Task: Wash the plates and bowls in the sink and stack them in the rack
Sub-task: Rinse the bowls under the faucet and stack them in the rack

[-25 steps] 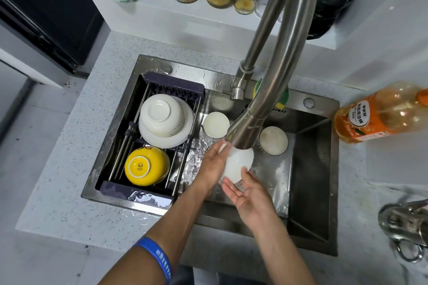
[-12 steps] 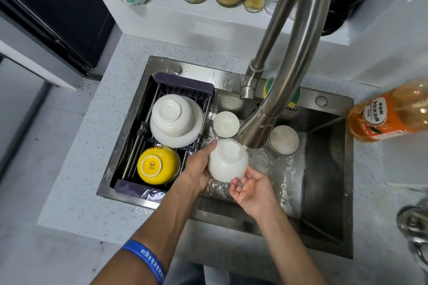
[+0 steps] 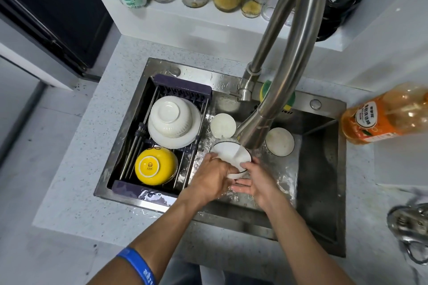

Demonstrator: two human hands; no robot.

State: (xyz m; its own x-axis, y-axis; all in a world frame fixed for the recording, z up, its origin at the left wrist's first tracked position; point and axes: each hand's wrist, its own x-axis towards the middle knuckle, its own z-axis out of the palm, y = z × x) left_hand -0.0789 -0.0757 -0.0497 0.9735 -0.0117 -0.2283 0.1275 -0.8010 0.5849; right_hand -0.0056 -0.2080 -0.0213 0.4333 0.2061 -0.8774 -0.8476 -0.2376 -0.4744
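White bowl (image 3: 228,152) sits tilted under the faucet (image 3: 273,109) stream over the sink (image 3: 319,169), opening up toward the camera; left hand (image 3: 212,178) grip wraps its near-left rim, right hand (image 3: 257,181) fingers lie fairly straight against the near-right rim and underside, not clamped. Rack (image 3: 162,143) lies directly left of the bowl, on the left hand's side, so that hand is nearer for the carry. Free slot looks tight between the yellow bowl (image 3: 155,165) and the white stack (image 3: 173,120).
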